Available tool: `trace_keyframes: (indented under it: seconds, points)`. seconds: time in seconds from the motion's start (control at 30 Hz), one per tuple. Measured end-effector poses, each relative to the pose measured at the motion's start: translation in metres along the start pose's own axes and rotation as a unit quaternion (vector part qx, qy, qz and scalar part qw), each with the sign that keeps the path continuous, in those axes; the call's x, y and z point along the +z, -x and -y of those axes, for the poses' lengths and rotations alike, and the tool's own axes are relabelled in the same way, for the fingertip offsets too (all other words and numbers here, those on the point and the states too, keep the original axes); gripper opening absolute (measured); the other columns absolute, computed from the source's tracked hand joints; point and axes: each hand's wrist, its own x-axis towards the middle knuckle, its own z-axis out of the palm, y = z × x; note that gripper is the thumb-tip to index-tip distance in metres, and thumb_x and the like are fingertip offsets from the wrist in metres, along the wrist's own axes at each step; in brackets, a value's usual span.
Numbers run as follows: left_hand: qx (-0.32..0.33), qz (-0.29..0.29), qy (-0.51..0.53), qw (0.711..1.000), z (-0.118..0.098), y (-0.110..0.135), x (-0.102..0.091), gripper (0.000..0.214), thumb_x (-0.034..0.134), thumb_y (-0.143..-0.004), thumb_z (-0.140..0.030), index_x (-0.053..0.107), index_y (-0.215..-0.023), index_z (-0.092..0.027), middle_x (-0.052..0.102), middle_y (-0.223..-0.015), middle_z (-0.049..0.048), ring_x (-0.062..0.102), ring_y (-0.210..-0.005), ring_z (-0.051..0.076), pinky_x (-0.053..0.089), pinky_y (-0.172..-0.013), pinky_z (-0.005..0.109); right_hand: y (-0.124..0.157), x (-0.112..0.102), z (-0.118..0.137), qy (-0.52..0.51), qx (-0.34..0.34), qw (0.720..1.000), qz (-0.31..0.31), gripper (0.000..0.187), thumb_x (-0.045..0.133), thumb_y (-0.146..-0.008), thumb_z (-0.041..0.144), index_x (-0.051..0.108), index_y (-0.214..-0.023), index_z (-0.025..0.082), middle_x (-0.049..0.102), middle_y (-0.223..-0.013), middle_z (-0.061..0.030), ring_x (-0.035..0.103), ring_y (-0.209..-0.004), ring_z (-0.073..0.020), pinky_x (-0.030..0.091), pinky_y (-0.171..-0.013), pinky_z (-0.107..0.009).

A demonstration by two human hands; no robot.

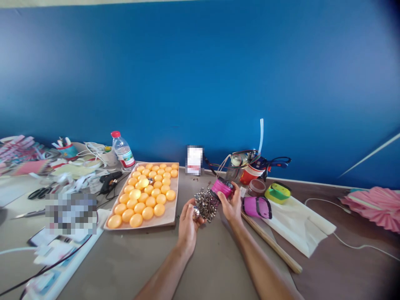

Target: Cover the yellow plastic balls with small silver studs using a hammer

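Observation:
My left hand (188, 223) is closed round a shiny silver ball (196, 212), low over the table. In my right hand (230, 202) is a magenta rounded object with a dark band (222, 188); its exact kind is unclear. Between the two hands lies a heap of small shiny metal pieces (206, 202), close to the fingers of both. A purple object with black straps (256, 207) rests just right of my right hand. Left of my left hand stands a shallow tray (174, 196) with several orange balls (147, 213) in it.
A wooden stick (275, 246) and a white sheet (308, 227) lie right of my right arm. Behind are a yellow-green object (278, 193), a red cup (249, 174) and cables. At left stand a bottle (123, 151), a glue gun (110, 182) and scissors (40, 192).

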Motion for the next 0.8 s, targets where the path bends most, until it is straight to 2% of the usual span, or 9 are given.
trace_keyframes:
  seconds: [0.2, 0.47, 0.67, 0.8]
  points:
    - [-0.014, -0.016, 0.008, 1.0, 0.002, -0.0022, -0.0004, 0.047, 0.064, -0.073, -0.04, 0.053, -0.113, -0.018, 0.062, -0.091, 0.0041, 0.053, -0.05, 0.007, 0.047, -0.053, 0.025, 0.0011, 0.0016, 0.0042, -0.033, 0.016, 0.999, 0.007, 0.068, 0.065, -0.071, 0.038, 0.035, -0.128, 0.016, 0.053, -0.113, -0.0144, 0.058, -0.092, -0.0226, 0.049, -0.081, -0.04]
    - [-0.023, -0.012, -0.008, 1.0, 0.0023, -0.0031, -0.0004, 0.052, 0.067, -0.07, -0.04, 0.056, -0.112, -0.012, 0.06, -0.079, 0.0029, 0.051, -0.049, 0.008, 0.044, -0.048, 0.023, 0.0007, -0.0003, -0.0023, 0.027, -0.024, 0.999, -0.015, 0.067, 0.064, -0.071, 0.04, 0.038, -0.128, 0.016, 0.053, -0.117, -0.014, 0.053, -0.104, -0.0256, 0.044, -0.089, -0.044]
    - [-0.025, -0.011, -0.014, 1.0, 0.0029, -0.0033, -0.0008, 0.054, 0.068, -0.068, -0.041, 0.057, -0.11, -0.01, 0.062, -0.076, 0.0034, 0.051, -0.048, 0.009, 0.042, -0.046, 0.023, 0.0011, 0.0002, 0.0019, -0.006, 0.002, 1.0, 0.004, 0.068, 0.064, -0.072, 0.039, 0.035, -0.129, 0.016, 0.053, -0.115, -0.0146, 0.058, -0.094, -0.0228, 0.048, -0.082, -0.041]
    - [-0.023, -0.006, -0.013, 1.0, 0.0031, -0.0035, -0.0011, 0.054, 0.068, -0.068, -0.043, 0.058, -0.11, -0.01, 0.063, -0.077, 0.0049, 0.053, -0.049, 0.009, 0.042, -0.046, 0.023, 0.0008, 0.0003, 0.0031, -0.001, 0.008, 1.0, 0.009, 0.07, 0.064, -0.071, 0.039, 0.035, -0.13, 0.015, 0.052, -0.118, -0.0158, 0.058, -0.095, -0.0234, 0.05, -0.08, -0.04]
